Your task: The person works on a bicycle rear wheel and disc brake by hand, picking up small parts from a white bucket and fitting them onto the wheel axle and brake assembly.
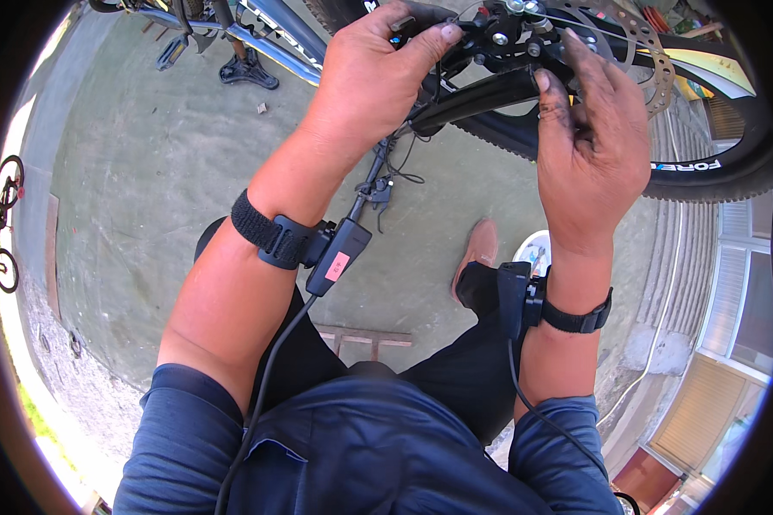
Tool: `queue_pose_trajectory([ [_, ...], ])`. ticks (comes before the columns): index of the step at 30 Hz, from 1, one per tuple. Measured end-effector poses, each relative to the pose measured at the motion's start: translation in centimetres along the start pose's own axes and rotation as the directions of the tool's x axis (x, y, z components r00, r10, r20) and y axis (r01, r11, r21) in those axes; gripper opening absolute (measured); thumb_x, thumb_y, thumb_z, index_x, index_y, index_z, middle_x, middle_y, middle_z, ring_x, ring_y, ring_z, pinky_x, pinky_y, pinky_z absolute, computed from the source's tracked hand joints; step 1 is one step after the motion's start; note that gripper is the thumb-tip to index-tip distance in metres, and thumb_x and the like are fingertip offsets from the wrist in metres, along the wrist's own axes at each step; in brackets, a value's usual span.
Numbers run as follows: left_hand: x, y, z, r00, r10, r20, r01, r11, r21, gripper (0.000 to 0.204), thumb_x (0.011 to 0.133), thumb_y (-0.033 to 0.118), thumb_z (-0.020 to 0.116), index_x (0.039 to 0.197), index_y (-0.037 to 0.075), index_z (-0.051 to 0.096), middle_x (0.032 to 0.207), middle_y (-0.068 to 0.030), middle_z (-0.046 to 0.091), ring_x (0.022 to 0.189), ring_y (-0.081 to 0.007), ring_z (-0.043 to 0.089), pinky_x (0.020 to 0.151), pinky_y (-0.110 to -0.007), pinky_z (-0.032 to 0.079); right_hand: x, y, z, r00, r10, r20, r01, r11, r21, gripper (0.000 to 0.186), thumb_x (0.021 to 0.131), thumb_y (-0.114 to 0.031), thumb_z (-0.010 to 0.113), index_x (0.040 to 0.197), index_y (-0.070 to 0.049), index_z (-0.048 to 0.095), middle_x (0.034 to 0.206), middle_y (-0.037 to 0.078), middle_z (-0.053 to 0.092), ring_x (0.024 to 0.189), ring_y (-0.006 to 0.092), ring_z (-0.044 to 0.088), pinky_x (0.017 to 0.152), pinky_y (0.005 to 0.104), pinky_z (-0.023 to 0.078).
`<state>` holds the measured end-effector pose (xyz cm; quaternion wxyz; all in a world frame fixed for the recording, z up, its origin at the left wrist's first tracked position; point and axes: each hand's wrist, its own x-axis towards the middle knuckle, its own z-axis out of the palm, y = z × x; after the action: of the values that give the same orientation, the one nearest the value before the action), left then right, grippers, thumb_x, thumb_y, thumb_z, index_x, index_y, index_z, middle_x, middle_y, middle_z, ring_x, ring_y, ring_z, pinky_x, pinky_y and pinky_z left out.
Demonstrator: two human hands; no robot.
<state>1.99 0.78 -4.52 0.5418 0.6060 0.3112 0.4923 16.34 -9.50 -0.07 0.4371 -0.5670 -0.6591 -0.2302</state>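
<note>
My left hand [378, 81] is closed at the upper middle, thumb and fingers pinched beside the black brake caliper [498, 39] and a thin cable; what lies between the fingertips is unclear. My right hand [593, 163], grimy at the fingers, grips the end of a black bicycle tube [481, 99], thumb against it and index finger reaching up toward the caliper's fittings. A perforated disc rotor [659, 86] is just right of that hand, in front of a black-tyred wheel [713, 180]. The handlebar with a brake lever [378, 196] and loose cables hangs below the frame, between my arms.
A bicycle with a black stand base [249, 73] is at upper left; another bicycle [7, 215] stands at the far left. A white bucket [532, 245] sits beside my shod foot [477, 249]. A low metal piece [361, 335] lies underneath, and ridged concrete steps [661, 283] run along the right.
</note>
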Motion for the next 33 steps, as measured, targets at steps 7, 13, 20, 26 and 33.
queue_pose_trajectory([
  [7,0.0,-0.2,0.0,1.000,-0.006,0.004,0.007,0.999,-0.053,0.024,0.090,0.024,0.071,0.102,0.003,0.068,0.075,0.0049,0.058,0.061,-0.0021,0.046,0.052,-0.019,0.036,0.7,-0.6,-0.2,0.994,0.032,0.108,-0.014,0.986,-0.167,0.038,0.081,-0.008,0.074,0.119,-0.010,0.068,0.106,0.009,0.065,0.087,0.0173,0.064,0.071,0.0268,0.052],
  [13,0.2,0.3,0.1,0.995,-0.067,0.078,0.077,0.989,-0.125,0.014,0.094,0.010,0.061,0.103,-0.001,0.064,0.081,0.0001,0.064,0.069,-0.0063,0.055,0.061,-0.023,0.046,0.3,-0.2,-0.1,0.996,0.001,0.090,0.016,0.982,-0.189,0.040,0.081,-0.009,0.075,0.120,-0.011,0.067,0.106,0.010,0.064,0.087,0.0201,0.064,0.075,0.0294,0.051],
  [20,-1.0,-0.2,-0.2,0.997,-0.053,-0.055,0.059,0.991,0.122,0.029,0.093,0.027,0.063,0.100,-0.001,0.066,0.075,-0.0016,0.063,0.066,-0.0096,0.054,0.061,-0.026,0.045,0.2,-0.2,-0.2,0.988,0.081,0.128,-0.072,0.995,-0.075,0.049,0.076,-0.007,0.079,0.123,-0.011,0.066,0.110,0.008,0.061,0.078,0.0111,0.059,0.059,0.0222,0.047],
  [26,-3.5,-1.7,-2.1,0.899,-0.403,0.169,0.426,0.895,-0.133,0.027,0.095,0.015,0.042,0.100,-0.002,0.064,0.087,-0.0037,0.066,0.071,-0.0084,0.051,0.061,-0.025,0.040,0.1,0.9,-0.5,0.983,0.070,0.171,-0.056,0.995,-0.086,0.050,0.076,-0.007,0.079,0.124,-0.010,0.065,0.110,0.008,0.060,0.074,0.0108,0.056,0.057,0.0221,0.047],
  [33,-4.1,-1.6,-3.4,0.971,-0.136,0.198,0.039,0.904,0.426,0.026,0.094,0.017,0.055,0.105,-0.003,0.065,0.087,-0.0120,0.062,0.077,-0.0239,0.055,0.072,-0.033,0.045,0.1,0.7,-0.5,0.983,0.056,0.172,-0.047,0.997,-0.058,0.050,0.077,-0.008,0.079,0.125,-0.010,0.064,0.111,0.008,0.060,0.073,0.0101,0.056,0.057,0.0215,0.046],
])
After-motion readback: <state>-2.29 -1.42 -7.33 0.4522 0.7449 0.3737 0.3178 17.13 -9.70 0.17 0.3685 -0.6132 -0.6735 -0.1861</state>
